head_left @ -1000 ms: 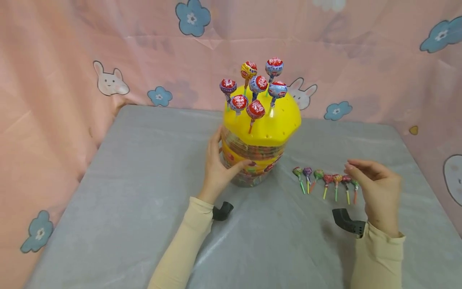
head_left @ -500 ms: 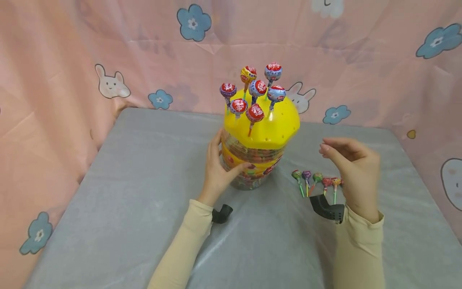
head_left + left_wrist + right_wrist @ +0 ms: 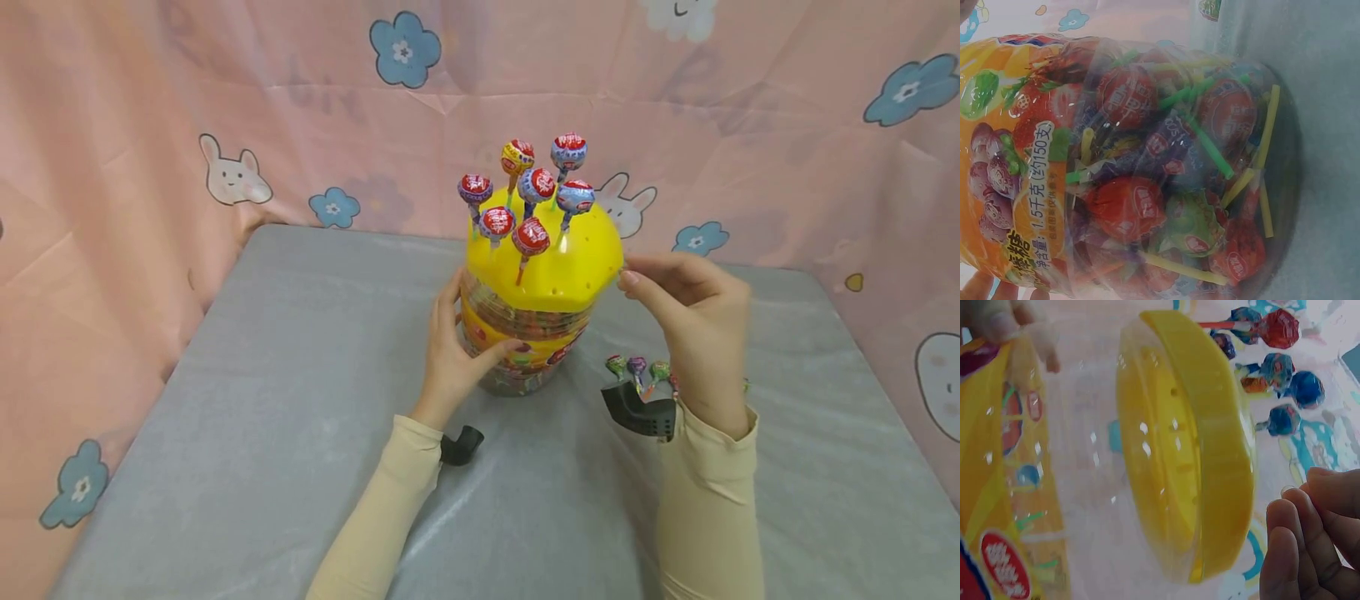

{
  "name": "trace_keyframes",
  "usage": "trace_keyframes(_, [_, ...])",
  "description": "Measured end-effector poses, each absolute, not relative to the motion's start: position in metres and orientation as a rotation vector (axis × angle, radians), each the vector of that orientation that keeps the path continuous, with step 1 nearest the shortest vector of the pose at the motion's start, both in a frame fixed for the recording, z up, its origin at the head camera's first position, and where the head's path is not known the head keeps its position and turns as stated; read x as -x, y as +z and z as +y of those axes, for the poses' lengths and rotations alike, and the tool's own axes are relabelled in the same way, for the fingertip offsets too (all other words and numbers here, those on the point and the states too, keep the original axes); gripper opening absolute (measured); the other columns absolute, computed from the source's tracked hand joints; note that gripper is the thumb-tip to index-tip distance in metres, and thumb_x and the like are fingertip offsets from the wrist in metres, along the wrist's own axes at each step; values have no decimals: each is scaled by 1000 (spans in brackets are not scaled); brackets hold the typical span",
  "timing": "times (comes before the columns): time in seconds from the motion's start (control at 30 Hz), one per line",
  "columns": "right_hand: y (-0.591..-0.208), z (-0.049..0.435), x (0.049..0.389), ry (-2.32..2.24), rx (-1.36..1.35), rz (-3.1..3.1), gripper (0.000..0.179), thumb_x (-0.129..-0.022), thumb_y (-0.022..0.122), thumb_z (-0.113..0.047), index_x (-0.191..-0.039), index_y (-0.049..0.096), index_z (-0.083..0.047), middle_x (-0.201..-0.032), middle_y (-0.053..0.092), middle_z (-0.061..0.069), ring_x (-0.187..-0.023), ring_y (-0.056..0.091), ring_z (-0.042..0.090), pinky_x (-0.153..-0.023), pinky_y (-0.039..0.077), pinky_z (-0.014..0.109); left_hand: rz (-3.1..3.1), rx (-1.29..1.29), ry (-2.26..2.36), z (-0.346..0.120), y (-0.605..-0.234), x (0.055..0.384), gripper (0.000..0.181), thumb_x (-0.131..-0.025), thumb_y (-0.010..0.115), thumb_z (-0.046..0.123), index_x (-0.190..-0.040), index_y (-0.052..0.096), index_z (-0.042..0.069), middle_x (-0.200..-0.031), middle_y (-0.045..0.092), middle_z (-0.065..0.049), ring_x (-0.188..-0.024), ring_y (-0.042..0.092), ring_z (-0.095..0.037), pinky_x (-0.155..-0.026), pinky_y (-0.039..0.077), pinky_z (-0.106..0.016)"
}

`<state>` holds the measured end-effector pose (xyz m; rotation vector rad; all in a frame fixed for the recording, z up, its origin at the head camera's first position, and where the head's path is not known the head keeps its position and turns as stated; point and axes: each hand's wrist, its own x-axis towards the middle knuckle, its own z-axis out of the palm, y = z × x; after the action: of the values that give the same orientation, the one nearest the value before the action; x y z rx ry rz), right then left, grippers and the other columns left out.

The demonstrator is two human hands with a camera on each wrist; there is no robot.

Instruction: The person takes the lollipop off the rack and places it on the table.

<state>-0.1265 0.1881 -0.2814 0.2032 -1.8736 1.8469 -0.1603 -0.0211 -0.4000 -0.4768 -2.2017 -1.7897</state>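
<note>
A clear plastic candy jar point(image 3: 525, 325) with a yellow lid point(image 3: 577, 275) stands on the table, and wrapped lollipops show through its wall in the left wrist view. Several lollipops point(image 3: 531, 237) stick up from holes in the lid's left and back parts. My left hand point(image 3: 450, 367) grips the jar's side, thumb across the front and fingers round the left. By the lid's right edge is my right hand point(image 3: 697, 333), its thumb and index finger close together; no lollipop shows between them. In the right wrist view its fingertips point(image 3: 1282, 512) sit beside the lid; contact is unclear.
To the right of the jar a row of loose lollipops point(image 3: 637, 367) lies on the grey-covered table point(image 3: 315, 358), partly hidden by my right hand and wrist. Black curved pieces point(image 3: 637, 410) jut from both wrists. A pink curtain point(image 3: 300, 108) hangs behind the table.
My right hand has moved left and away from over the loose lollipops to the lid's right edge. The left hand and the jar have stayed in place.
</note>
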Motion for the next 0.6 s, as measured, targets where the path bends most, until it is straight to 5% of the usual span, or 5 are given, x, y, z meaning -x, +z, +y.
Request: trace_keyframes(0.6, [-263,155,139,1655,-246,-2066,16,-82,71,-2,-98,70,3,-95,68,10,-86,64,22,-80,53,25,-2215,464,-1772,-21,-401,162,106,-70,58,73,-149,19,14,-146,29,-8,-131,30,-20,-106,33,-41])
